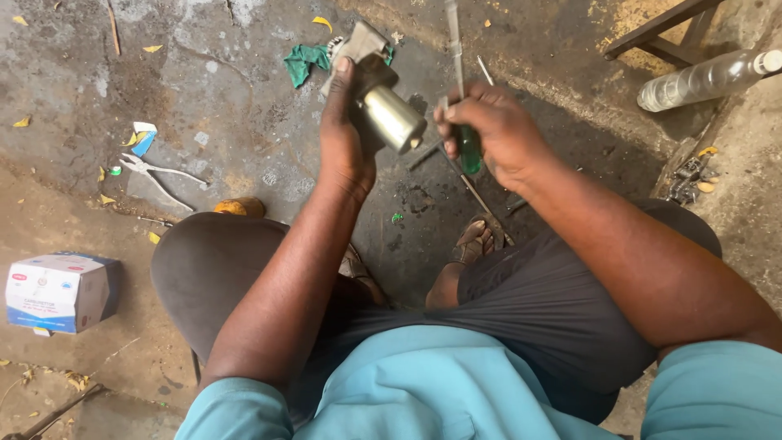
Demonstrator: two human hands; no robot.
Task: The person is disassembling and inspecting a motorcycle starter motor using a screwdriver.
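We find the left hand (346, 130) raised over the knees with its grip closed around a dark motor-like part (383, 102) ending in a shiny metal cylinder, held above the stained concrete floor (228, 90); the right hand (497, 134), just beside it, has its grip wrapped tight about the green handle of a screwdriver (466, 138) whose shaft points away from us. A white-and-blue carton (59, 292) lies on the floor well to the left, pliers (159, 175) nearer, and a clear plastic bottle (709, 79) lies at upper right.
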